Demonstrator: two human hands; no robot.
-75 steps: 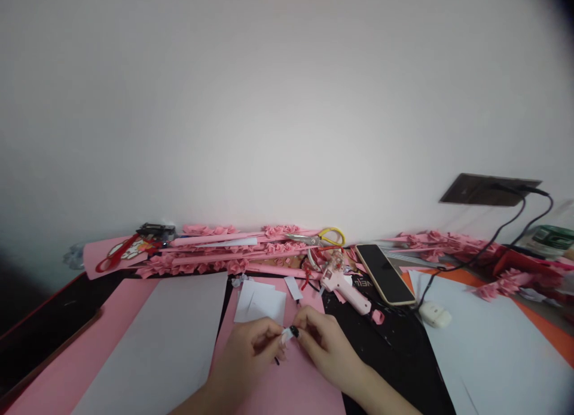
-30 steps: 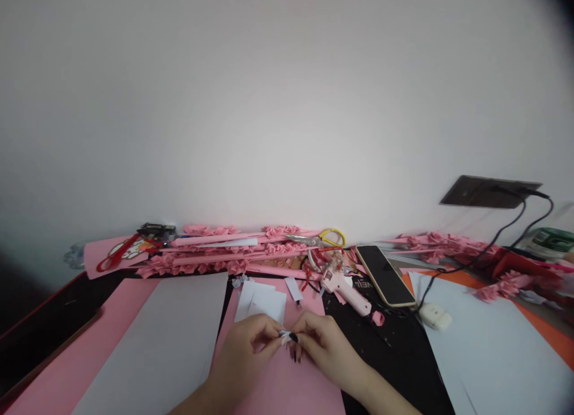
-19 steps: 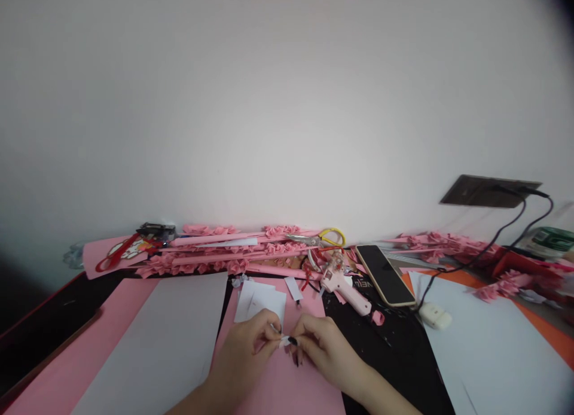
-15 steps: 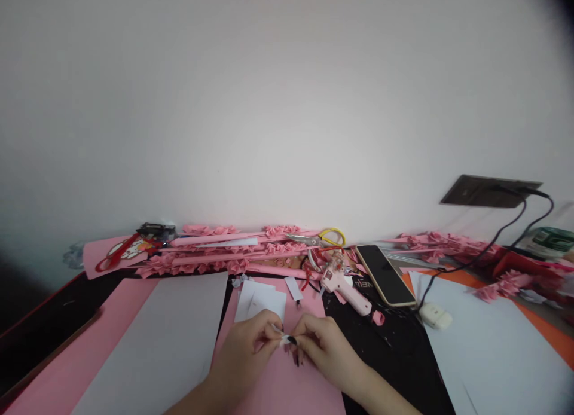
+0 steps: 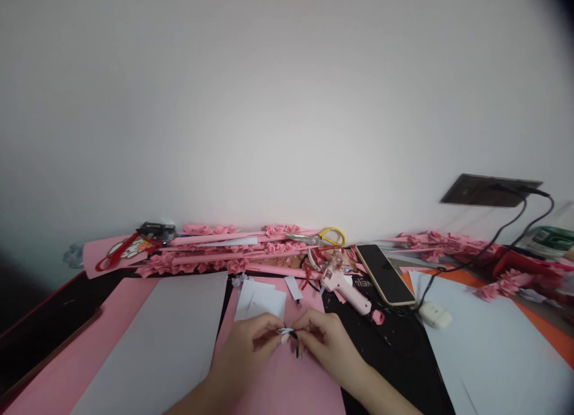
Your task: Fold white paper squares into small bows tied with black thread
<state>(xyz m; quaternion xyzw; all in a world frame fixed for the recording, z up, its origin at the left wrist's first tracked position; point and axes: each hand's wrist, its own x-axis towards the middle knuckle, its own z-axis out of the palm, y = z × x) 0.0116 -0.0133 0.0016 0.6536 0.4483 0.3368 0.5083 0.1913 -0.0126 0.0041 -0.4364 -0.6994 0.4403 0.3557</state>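
Note:
Between my fingertips is a small folded piece of white paper. My left hand pinches its left end, and my right hand pinches the right end. Both hands are just above a sheet of pink paper. Dark nails on the right fingers partly cover the small piece, so its full shape is hidden. Just beyond my left hand lie several white paper squares. A narrow white strip rests on the pink sheet behind the hands.
A pink glue gun, a phone and yellow-handled scissors lie toward the wall. Pink paper flower stems are piled along it. A white case sits on white paper at right. Black cables hang from a wall socket.
My fingers have shifted slightly on the small white paper, which now lies flatter between them. My right hand has risen a little. The things around have stayed in place.

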